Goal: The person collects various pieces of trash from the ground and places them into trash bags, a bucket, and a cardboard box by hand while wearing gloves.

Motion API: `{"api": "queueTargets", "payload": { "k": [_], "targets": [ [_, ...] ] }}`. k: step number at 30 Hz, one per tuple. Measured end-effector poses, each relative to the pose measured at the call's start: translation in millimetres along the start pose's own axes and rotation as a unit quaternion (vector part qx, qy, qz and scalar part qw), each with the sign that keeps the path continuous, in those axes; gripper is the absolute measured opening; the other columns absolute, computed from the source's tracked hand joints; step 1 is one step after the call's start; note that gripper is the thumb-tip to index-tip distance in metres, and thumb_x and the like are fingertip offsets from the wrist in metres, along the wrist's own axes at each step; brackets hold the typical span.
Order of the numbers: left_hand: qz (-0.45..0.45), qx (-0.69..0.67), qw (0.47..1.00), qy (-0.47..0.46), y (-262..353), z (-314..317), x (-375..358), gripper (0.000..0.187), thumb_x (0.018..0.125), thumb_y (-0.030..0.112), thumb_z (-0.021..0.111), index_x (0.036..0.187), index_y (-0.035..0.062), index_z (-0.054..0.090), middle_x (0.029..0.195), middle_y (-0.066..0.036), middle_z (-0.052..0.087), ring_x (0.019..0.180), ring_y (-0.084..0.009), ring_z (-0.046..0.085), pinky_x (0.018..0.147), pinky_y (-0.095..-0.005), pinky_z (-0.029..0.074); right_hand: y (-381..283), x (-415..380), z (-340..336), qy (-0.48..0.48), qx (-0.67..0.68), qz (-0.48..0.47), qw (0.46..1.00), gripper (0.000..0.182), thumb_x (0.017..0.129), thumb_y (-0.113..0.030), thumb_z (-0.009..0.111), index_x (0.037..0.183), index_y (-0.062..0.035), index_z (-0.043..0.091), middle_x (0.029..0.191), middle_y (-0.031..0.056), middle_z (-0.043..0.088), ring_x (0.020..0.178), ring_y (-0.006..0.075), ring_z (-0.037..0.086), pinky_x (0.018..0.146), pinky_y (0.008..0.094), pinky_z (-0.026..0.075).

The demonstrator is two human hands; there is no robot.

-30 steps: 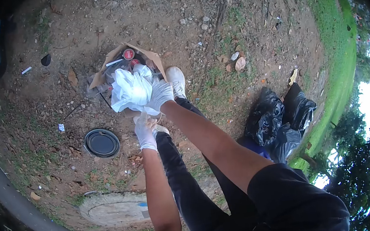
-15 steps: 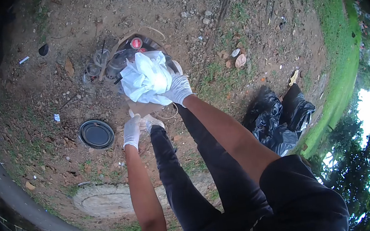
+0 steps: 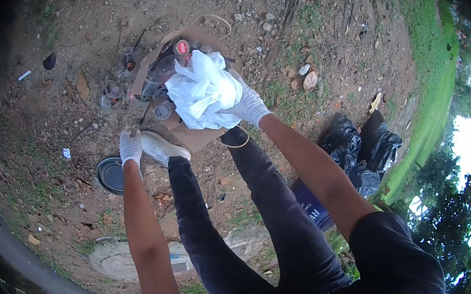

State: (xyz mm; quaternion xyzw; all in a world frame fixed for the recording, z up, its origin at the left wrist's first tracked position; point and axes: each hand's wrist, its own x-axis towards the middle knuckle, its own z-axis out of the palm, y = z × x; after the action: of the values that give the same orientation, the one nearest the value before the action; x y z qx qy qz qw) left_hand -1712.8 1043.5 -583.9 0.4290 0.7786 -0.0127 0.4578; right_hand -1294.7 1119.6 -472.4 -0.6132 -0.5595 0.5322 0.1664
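A brown paper bag [image 3: 196,137] lies on the dirt with its mouth spread, filled with clear plastic cups and a bottle with a red top [image 3: 182,47]. Bunched over its near side is a white plastic bag [image 3: 204,92]. My right hand [image 3: 249,103], in a white glove, grips the white plastic bag at its right side; some fingers are hidden behind it. My gloved left hand [image 3: 130,147] is off to the left beside my white shoe [image 3: 164,148], fingers stretched out and nothing visible in them. Clear plastic cups [image 3: 113,91] lie left of the paper bag.
A round black tray-like item [image 3: 112,175] lies beside my left wrist. Tied black garbage bags [image 3: 344,140] stand at the right, and a dark blue item with white lettering [image 3: 312,205] shows below them. Leaves and small litter dot the ground.
My left hand has let go of the paper bag's near edge and moved left and up. My right hand and the white plastic bag have shifted right. My left shoe has come into fuller view.
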Motion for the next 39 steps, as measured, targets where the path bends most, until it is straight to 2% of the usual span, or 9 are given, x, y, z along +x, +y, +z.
{"api": "queueTargets", "payload": {
  "k": [6, 8, 11, 12, 15, 20, 22, 32, 39],
  "targets": [
    [0.165, 0.001, 0.982, 0.093, 71.9, -6.4, 62.6, 0.076, 0.089, 0.004, 0.062, 0.155, 0.0066, 0.024, 0.144, -0.025, 0.047, 0.133, -0.0370, 0.047, 0.109, -0.0385, 0.037, 15.0, -8.1, -8.0, 0.035, 0.105, 0.152, 0.982, 0.085, 0.073, -0.031, 0.083, 0.142, -0.0044, 0.041, 0.134, 0.0139, 0.056, 0.122, 0.0248, 0.055, 0.102, 0.0366, 0.046],
    [0.163, -0.146, 0.976, -0.013, 92.1, -9.2, 74.5, 0.073, 0.085, -0.005, 0.055, 0.153, 0.0088, 0.032, 0.144, -0.024, 0.048, 0.133, -0.0346, 0.047, 0.109, -0.0356, 0.036, 25.0, -10.0, -10.6, 0.040, 0.127, 0.198, 0.971, 0.081, 0.075, -0.026, 0.081, 0.142, -0.0036, 0.041, 0.133, 0.0133, 0.056, 0.121, 0.0231, 0.055, 0.102, 0.0358, 0.046],
    [0.091, -0.088, 0.977, -0.169, 116.7, -12.1, 79.0, 0.072, 0.080, -0.010, 0.049, 0.149, 0.0095, 0.041, 0.146, -0.023, 0.046, 0.133, -0.0311, 0.047, 0.109, -0.0335, 0.035, 40.3, -10.0, -18.1, 0.030, 0.156, 0.259, 0.953, 0.075, 0.079, -0.019, 0.079, 0.142, -0.0024, 0.042, 0.132, 0.0125, 0.057, 0.119, 0.0207, 0.055, 0.101, 0.0346, 0.046],
    [0.160, -0.050, 0.976, -0.141, 108.8, -4.0, 83.3, 0.066, 0.079, -0.010, 0.046, 0.143, 0.0075, 0.049, 0.138, -0.021, 0.051, 0.126, -0.0280, 0.052, 0.106, -0.0319, 0.037, 43.7, -10.3, -20.4, 0.026, 0.164, 0.272, 0.948, 0.073, 0.081, -0.017, 0.079, 0.142, -0.0020, 0.042, 0.132, 0.0122, 0.057, 0.119, 0.0199, 0.056, 0.101, 0.0342, 0.047],
    [0.125, -0.093, 0.977, -0.145, 103.1, 7.3, 87.6, 0.063, 0.079, -0.010, 0.048, 0.139, 0.0072, 0.051, 0.126, -0.019, 0.057, 0.119, -0.0249, 0.055, 0.103, -0.0307, 0.039, 53.1, -7.5, -21.8, 0.039, 0.165, 0.266, 0.949, 0.070, 0.080, -0.018, 0.079, 0.139, -0.0003, 0.045, 0.126, 0.0110, 0.061, 0.113, 0.0188, 0.058, 0.097, 0.0327, 0.048],
    [0.041, -0.260, 0.944, -0.199, 87.6, 25.1, 92.7, 0.048, 0.090, -0.001, 0.057, 0.138, 0.0020, 0.051, 0.118, -0.011, 0.062, 0.109, -0.0184, 0.059, 0.097, -0.0286, 0.043, 57.3, 4.5, -18.8, 0.036, 0.322, 0.304, 0.896, 0.077, 0.076, -0.013, 0.083, 0.141, -0.0014, 0.043, 0.127, 0.0118, 0.061, 0.114, 0.0203, 0.059, 0.096, 0.0320, 0.050],
    [0.145, -0.142, 0.969, -0.138, 96.7, 25.5, 78.0, 0.050, 0.093, 0.003, 0.059, 0.141, 0.0003, 0.048, 0.120, -0.008, 0.063, 0.109, -0.0156, 0.060, 0.096, -0.0271, 0.044, 49.9, 8.9, -22.3, 0.035, 0.316, 0.326, 0.891, 0.077, 0.076, -0.013, 0.083, 0.141, -0.0008, 0.043, 0.126, 0.0116, 0.062, 0.112, 0.0198, 0.060, 0.095, 0.0317, 0.050],
    [0.026, -0.249, 0.960, -0.124, 105.3, 31.4, 60.9, 0.064, 0.090, 0.022, 0.071, 0.145, 0.0004, 0.044, 0.132, -0.012, 0.059, 0.119, -0.0192, 0.057, 0.099, -0.0297, 0.044, 42.6, 13.9, -33.0, 0.031, 0.278, 0.324, 0.904, 0.069, 0.081, -0.015, 0.078, 0.140, -0.0025, 0.045, 0.124, 0.0071, 0.062, 0.107, 0.0147, 0.060, 0.092, 0.0307, 0.049],
    [-0.066, -0.294, 0.927, -0.225, 130.4, 16.8, 47.7, 0.079, 0.088, 0.042, 0.071, 0.153, 0.0172, 0.034, 0.145, -0.006, 0.048, 0.130, -0.0214, 0.047, 0.104, -0.0437, 0.040, 66.9, 11.1, -35.5, 0.050, 0.242, 0.313, 0.917, 0.063, 0.085, -0.016, 0.074, 0.139, -0.0025, 0.047, 0.123, 0.0071, 0.062, 0.108, 0.0153, 0.061, 0.092, 0.0308, 0.050]
  ]
}}
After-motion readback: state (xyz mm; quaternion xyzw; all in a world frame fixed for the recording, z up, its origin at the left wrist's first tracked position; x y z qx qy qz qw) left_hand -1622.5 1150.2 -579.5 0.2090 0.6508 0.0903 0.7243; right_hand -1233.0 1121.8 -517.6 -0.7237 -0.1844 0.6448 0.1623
